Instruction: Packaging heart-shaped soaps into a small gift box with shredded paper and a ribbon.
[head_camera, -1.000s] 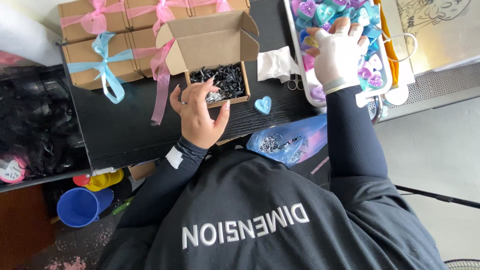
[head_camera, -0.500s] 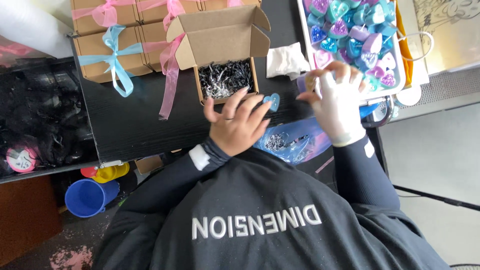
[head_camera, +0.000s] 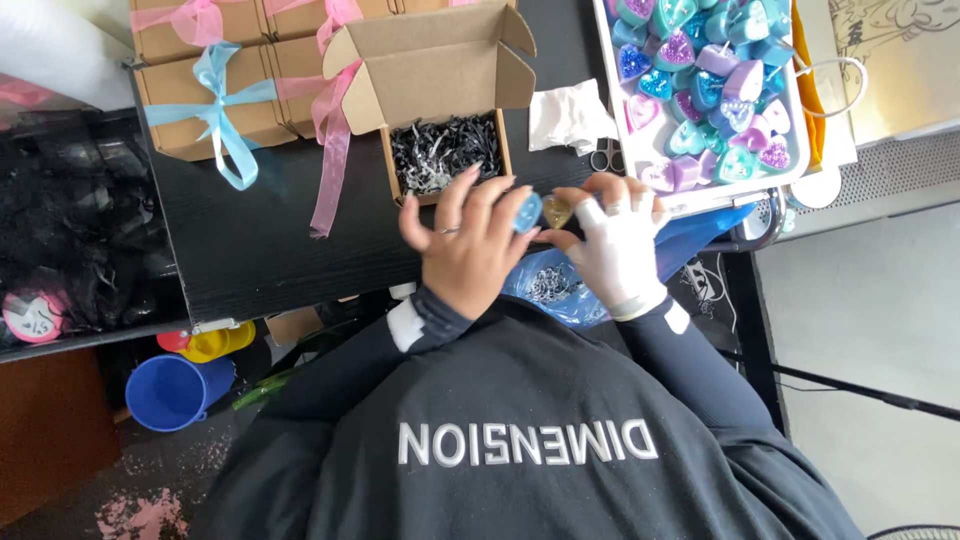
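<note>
Head view: looks down over the person's shoulders at a black table (head_camera: 270, 250).
Left hand (head_camera: 470, 250): bare, fingers pinch a small blue heart piece (head_camera: 527, 211) at the table's near edge.
Right hand (head_camera: 615, 245): white glove, fingertips closed on a small gold-coloured piece (head_camera: 556, 210), touching the blue one.
Hands: together, just in front of the open box.
Open cardboard box (head_camera: 440, 100): flaps up, black shredded paper (head_camera: 440, 155) inside.
Tray (head_camera: 700, 190): white, right of the box, full of blue, purple and pink hearts.
Closed boxes (head_camera: 200, 90): far left corner, tied with blue and pink ribbons.
Blue bag (head_camera: 560, 290): under the hands.
</note>
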